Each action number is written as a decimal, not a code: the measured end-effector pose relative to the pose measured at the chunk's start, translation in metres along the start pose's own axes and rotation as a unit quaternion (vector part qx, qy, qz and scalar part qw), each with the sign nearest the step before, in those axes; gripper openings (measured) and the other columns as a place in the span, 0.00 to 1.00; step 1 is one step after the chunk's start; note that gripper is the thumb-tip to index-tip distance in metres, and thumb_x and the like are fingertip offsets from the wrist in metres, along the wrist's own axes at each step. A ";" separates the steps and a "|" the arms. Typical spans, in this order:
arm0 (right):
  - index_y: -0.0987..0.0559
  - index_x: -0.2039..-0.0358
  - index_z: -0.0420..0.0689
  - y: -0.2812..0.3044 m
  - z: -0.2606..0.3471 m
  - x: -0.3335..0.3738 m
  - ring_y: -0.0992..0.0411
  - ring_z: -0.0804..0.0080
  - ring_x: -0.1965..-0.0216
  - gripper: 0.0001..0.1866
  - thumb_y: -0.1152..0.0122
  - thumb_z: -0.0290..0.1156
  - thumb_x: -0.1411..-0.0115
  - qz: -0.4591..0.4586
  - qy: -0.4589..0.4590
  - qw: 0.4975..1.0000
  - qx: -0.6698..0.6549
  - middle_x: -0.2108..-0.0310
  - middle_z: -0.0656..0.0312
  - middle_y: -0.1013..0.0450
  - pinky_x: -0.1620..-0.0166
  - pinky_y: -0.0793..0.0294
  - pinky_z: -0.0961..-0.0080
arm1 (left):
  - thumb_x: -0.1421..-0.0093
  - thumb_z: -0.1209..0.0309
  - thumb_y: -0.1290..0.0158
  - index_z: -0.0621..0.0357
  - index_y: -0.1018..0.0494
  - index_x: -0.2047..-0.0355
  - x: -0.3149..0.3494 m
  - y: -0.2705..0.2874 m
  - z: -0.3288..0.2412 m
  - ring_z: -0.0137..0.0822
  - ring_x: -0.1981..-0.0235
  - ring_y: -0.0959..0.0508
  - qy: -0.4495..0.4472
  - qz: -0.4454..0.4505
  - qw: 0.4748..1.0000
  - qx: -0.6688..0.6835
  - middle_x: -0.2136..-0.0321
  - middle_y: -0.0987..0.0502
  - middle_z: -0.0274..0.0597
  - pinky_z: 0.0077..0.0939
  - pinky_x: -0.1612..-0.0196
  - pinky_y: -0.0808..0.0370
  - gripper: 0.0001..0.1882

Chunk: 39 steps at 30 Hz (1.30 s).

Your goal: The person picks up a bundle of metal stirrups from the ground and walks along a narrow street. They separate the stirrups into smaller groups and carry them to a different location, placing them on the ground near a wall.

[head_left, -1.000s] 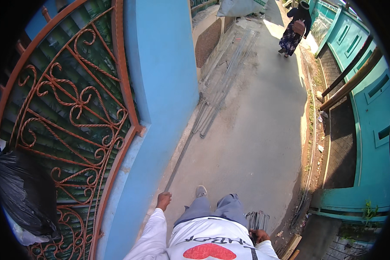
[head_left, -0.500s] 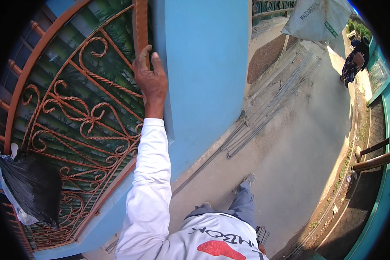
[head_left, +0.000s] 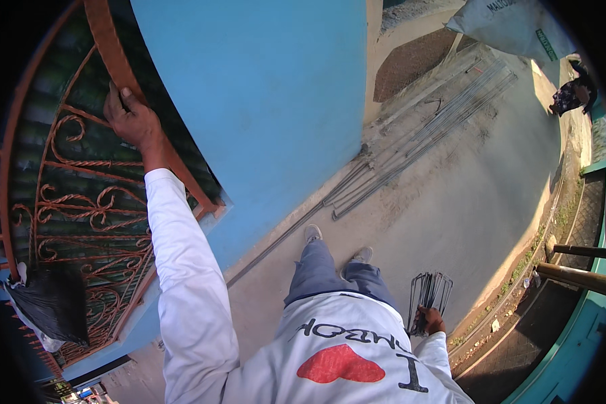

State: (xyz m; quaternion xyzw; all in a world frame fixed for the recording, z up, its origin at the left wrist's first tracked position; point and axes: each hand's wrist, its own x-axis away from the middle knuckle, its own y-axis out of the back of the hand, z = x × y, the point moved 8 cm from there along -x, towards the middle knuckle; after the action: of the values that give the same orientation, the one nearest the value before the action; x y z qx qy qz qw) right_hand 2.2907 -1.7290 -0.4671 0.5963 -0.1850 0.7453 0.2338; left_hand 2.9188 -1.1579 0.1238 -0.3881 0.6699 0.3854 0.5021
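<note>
My left arm, in a white sleeve, reaches up to an orange-brown metal gate [head_left: 109,50] with twisted scrollwork and dark green backing. My left hand [head_left: 138,126] is closed on the upright edge of the gate's frame, its fingertips partly hidden. Low on the right, my right hand [head_left: 432,319] is closed around a bundle of thin bent steel rebar stirrups [head_left: 431,289]. The bundle sticks out beyond my fist beside my hip.
A light blue wall [head_left: 262,101] stands beside the gate. Long steel rods [head_left: 411,145] lie along its foot. A black plastic bag [head_left: 50,303] hangs on the gate. A whitish sack [head_left: 512,27] and a person [head_left: 576,93] are farther up the lane; wooden poles [head_left: 576,276] jut in at right.
The gate has swung leftward in view with my left hand still on its frame. My right hand and the stirrups, mostly hidden earlier, now show clearly. My feet have stepped.
</note>
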 end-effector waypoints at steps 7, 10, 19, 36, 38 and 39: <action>0.19 0.66 0.38 -0.002 0.050 0.004 0.27 0.61 0.78 0.12 0.38 0.35 0.34 0.057 0.230 0.946 0.223 0.78 0.57 0.25 0.70 0.26 0.63 | 0.31 0.62 0.49 0.65 0.24 0.45 0.001 -0.001 0.009 0.51 0.48 0.25 -0.027 -0.021 0.998 -0.043 0.50 0.23 0.56 0.43 0.45 0.28 0.21; 0.15 0.58 0.43 -0.043 0.084 0.078 0.18 0.54 0.62 0.11 0.40 0.35 0.33 0.006 0.484 0.678 0.553 0.65 0.46 0.19 0.61 0.23 0.66 | 0.31 0.61 0.48 0.64 0.24 0.45 0.003 0.005 0.014 0.51 0.48 0.25 -0.009 -0.042 0.999 -0.023 0.50 0.23 0.56 0.43 0.46 0.27 0.21; 0.20 0.63 0.40 -0.020 0.047 0.008 0.24 0.60 0.71 0.09 0.39 0.34 0.34 0.109 0.199 0.911 0.344 0.73 0.56 0.24 0.65 0.25 0.63 | 0.29 0.60 0.50 0.65 0.24 0.45 0.004 -0.005 0.010 0.53 0.49 0.25 -0.051 -0.016 0.995 -0.085 0.50 0.22 0.56 0.44 0.45 0.29 0.22; 0.22 0.66 0.38 -0.037 0.132 -0.032 0.29 0.65 0.75 0.08 0.42 0.29 0.33 0.059 -0.007 0.996 0.069 0.75 0.60 0.28 0.69 0.24 0.63 | 0.28 0.59 0.54 0.69 0.27 0.43 0.003 -0.004 0.018 0.53 0.42 0.28 0.000 0.030 0.994 -0.110 0.43 0.25 0.56 0.43 0.38 0.33 0.25; 0.22 0.65 0.38 -0.039 0.136 -0.034 0.29 0.65 0.75 0.08 0.41 0.30 0.33 0.053 -0.024 0.998 0.030 0.75 0.60 0.28 0.69 0.24 0.63 | 0.28 0.58 0.54 0.69 0.27 0.43 0.002 0.000 0.006 0.53 0.41 0.29 0.009 0.022 0.991 -0.129 0.43 0.25 0.57 0.44 0.37 0.34 0.26; 0.22 0.65 0.38 -0.046 0.135 -0.037 0.29 0.65 0.75 0.08 0.41 0.30 0.33 0.057 -0.037 0.998 0.017 0.75 0.60 0.28 0.69 0.24 0.63 | 0.28 0.57 0.55 0.70 0.28 0.42 0.000 0.001 0.007 0.54 0.41 0.30 0.010 0.041 0.989 -0.139 0.43 0.26 0.60 0.44 0.37 0.34 0.27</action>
State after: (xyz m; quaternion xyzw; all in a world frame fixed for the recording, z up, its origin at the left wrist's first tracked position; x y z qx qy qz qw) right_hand 2.4319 -1.7711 -0.4732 0.6162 -0.2142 0.7377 0.1737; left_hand 2.9209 -1.1514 0.1227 -0.4301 0.6298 0.4915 0.4205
